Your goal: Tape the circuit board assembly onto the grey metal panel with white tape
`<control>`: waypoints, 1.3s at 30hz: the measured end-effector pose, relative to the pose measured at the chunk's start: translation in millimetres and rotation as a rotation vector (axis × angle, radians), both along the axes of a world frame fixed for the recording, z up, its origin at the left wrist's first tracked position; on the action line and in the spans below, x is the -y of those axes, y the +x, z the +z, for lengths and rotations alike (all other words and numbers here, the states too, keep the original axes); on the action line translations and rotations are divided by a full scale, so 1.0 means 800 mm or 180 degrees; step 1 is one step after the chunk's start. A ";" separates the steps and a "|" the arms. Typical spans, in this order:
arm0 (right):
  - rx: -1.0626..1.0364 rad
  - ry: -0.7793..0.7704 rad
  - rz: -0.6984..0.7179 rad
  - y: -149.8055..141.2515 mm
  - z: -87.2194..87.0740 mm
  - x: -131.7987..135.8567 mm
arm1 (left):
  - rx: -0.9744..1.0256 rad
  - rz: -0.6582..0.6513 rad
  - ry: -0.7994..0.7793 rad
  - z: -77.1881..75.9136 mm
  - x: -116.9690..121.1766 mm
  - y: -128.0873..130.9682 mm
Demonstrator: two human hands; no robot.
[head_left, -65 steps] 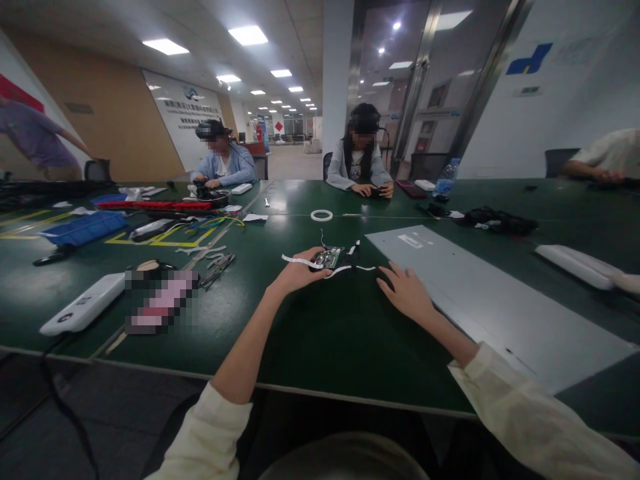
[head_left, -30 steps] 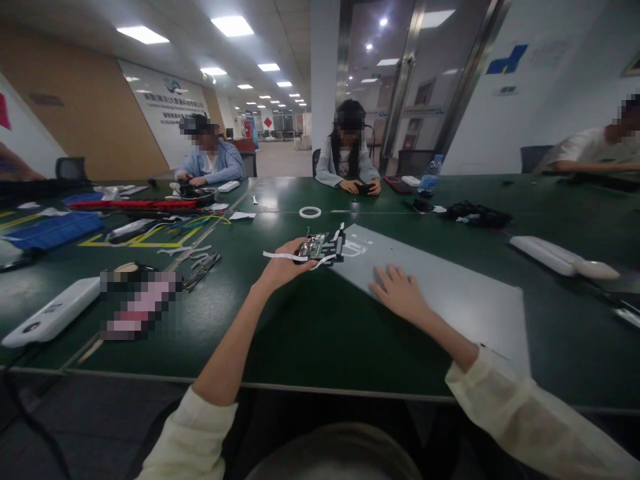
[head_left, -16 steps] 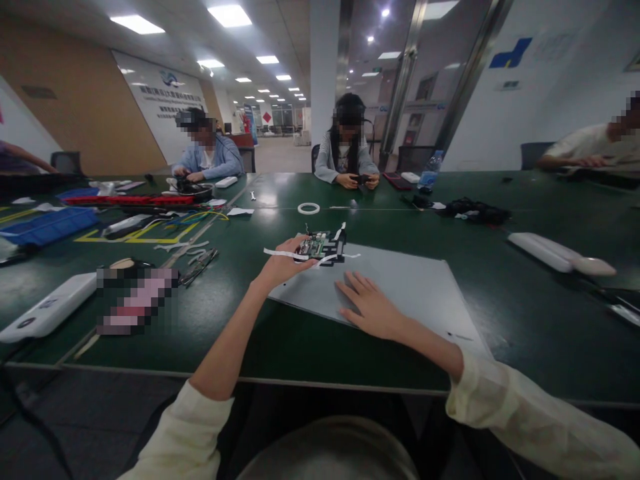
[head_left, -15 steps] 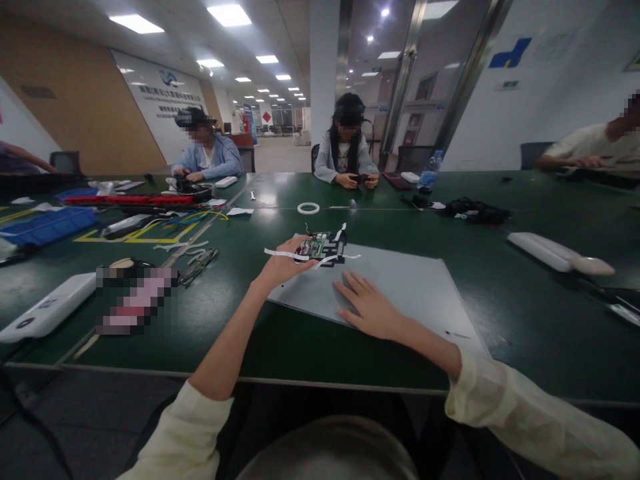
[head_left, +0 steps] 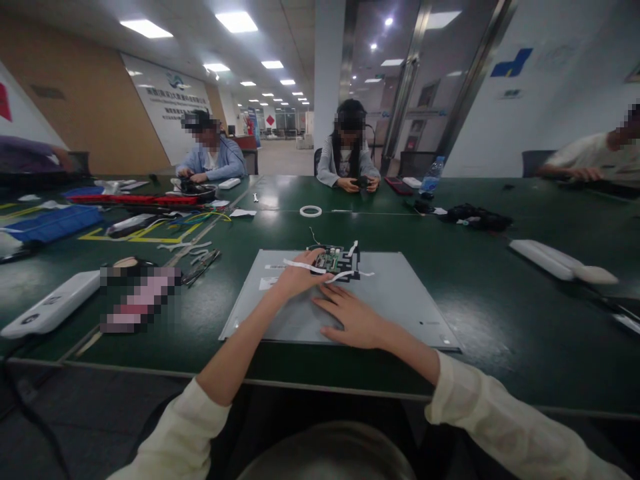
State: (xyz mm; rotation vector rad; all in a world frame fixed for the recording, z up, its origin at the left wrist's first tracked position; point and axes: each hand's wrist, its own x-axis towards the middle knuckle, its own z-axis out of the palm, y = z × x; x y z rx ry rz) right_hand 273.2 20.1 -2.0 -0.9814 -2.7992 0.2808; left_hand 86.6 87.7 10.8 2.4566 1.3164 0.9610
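A flat grey metal panel (head_left: 395,287) lies on the green table in front of me, its long edge roughly parallel to the table's front edge. Over its upper middle, my left hand (head_left: 298,277) is closed on the left side of a green circuit board (head_left: 330,260) set in a black bracket (head_left: 354,261). White strips (head_left: 306,267) stick out from the board, and a thin wire rises behind it; the gripping fingertips are partly hidden. My right hand (head_left: 357,320) rests on the panel with spread fingers, just below the board, holding nothing.
Beyond the panel lies a white tape ring (head_left: 311,211). To the left are a white oblong device (head_left: 53,303), a blurred pink item (head_left: 143,300), a tool (head_left: 201,268) and a blue tray (head_left: 63,223). Another white device (head_left: 545,258) lies right. Co-workers sit around the table.
The grey panel has turned and shifted left, from slanted to nearly square with the table edge. My left hand and the board moved slightly right and nearer; my right hand slid slightly left and nearer.
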 end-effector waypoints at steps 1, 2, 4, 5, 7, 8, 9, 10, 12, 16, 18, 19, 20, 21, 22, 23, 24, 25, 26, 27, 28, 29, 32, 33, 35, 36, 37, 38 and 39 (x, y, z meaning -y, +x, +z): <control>-0.0035 0.0004 -0.0037 -0.002 0.001 0.000 | -0.0016 0.0018 -0.0022 -0.002 0.000 0.001; -0.0073 0.0008 -0.0077 -0.003 0.002 0.001 | -0.0037 0.0035 -0.0039 -0.004 0.001 0.002; -0.0140 0.0011 -0.0138 -0.004 0.003 0.002 | -0.0120 0.0040 -0.0058 -0.008 0.002 0.004; -0.0163 0.0011 -0.0155 -0.005 0.004 0.003 | -0.0183 0.0038 -0.0059 -0.009 0.002 0.004; -0.0187 0.0017 -0.0185 -0.005 0.005 0.004 | -0.0324 0.0054 -0.0041 -0.012 0.003 0.005; -0.0183 0.0019 -0.0197 -0.005 0.005 0.005 | -0.0390 0.0067 -0.0021 -0.013 0.003 0.006; -0.0170 0.0021 -0.0212 -0.005 0.005 0.006 | -0.0446 0.0079 0.0000 -0.014 0.004 0.006; -0.0155 0.0025 -0.0230 -0.006 0.005 0.006 | -0.0490 0.0087 0.0016 -0.014 0.004 0.006; -0.0131 0.0045 -0.0257 -0.006 0.004 0.007 | -0.0546 0.0088 0.0033 -0.016 0.004 0.007; -0.0241 0.0130 -0.0303 -0.006 0.001 0.008 | -0.0590 0.0126 0.0015 -0.018 0.004 0.007; -0.0367 0.0180 -0.0310 -0.005 0.001 0.008 | -0.0648 0.0157 -0.0021 -0.020 0.003 0.007; -0.0441 0.0202 -0.0307 -0.004 0.001 0.009 | -0.0690 0.0173 -0.0035 -0.021 0.003 0.007; -0.0522 0.0225 -0.0312 -0.004 0.001 0.009 | -0.0739 0.0189 -0.0044 -0.022 0.003 0.008; -0.0604 0.0248 -0.0339 -0.003 0.001 0.009 | -0.0786 0.0207 -0.0051 -0.022 0.004 0.008; -0.0689 0.0270 -0.0401 -0.001 0.001 0.009 | -0.0826 0.0223 -0.0059 -0.022 0.004 0.009; -0.0773 0.0285 -0.0488 0.000 0.001 0.008 | -0.0861 0.0241 -0.0067 -0.022 0.006 0.010; -0.0866 0.0305 -0.0604 0.001 0.001 0.007 | -0.0886 0.0265 -0.0078 -0.020 0.007 0.011; -0.0981 0.0333 -0.0742 0.003 0.001 0.005 | -0.0899 0.0300 -0.0093 -0.018 0.009 0.012; -0.1123 0.0365 -0.0892 0.006 0.001 0.002 | -0.0901 0.0336 -0.0111 -0.016 0.012 0.014; -0.1275 0.0398 -0.1028 0.009 0.002 -0.001 | -0.0891 0.0372 -0.0128 -0.013 0.015 0.016; -0.1424 0.0426 -0.1156 0.013 0.002 -0.005 | -0.0871 0.0403 -0.0150 -0.010 0.019 0.018; -0.1551 0.0446 -0.1271 0.018 0.003 -0.009 | -0.0841 0.0446 -0.0179 -0.007 0.022 0.021; -0.1732 0.0480 -0.1549 0.034 0.005 -0.022 | -0.0711 0.0581 -0.0293 0.003 0.033 0.030; -0.1720 0.0495 -0.1625 0.039 0.005 -0.026 | -0.0663 0.0582 -0.0349 0.007 0.036 0.032; -0.1589 0.0529 -0.1735 0.048 0.004 -0.033 | -0.0539 0.0424 -0.0471 0.014 0.042 0.037; -0.1487 0.0540 -0.1769 0.051 0.003 -0.036 | -0.0459 0.0252 -0.0519 0.018 0.045 0.038; -0.1380 0.0545 -0.1789 0.052 0.001 -0.038 | -0.0381 0.0038 -0.0550 0.021 0.048 0.040; -0.1288 0.0549 -0.1799 0.054 -0.001 -0.040 | -0.0316 -0.0196 -0.0558 0.024 0.051 0.041; -0.1223 0.0553 -0.1797 0.054 -0.003 -0.042 | -0.0278 -0.0437 -0.0548 0.027 0.054 0.042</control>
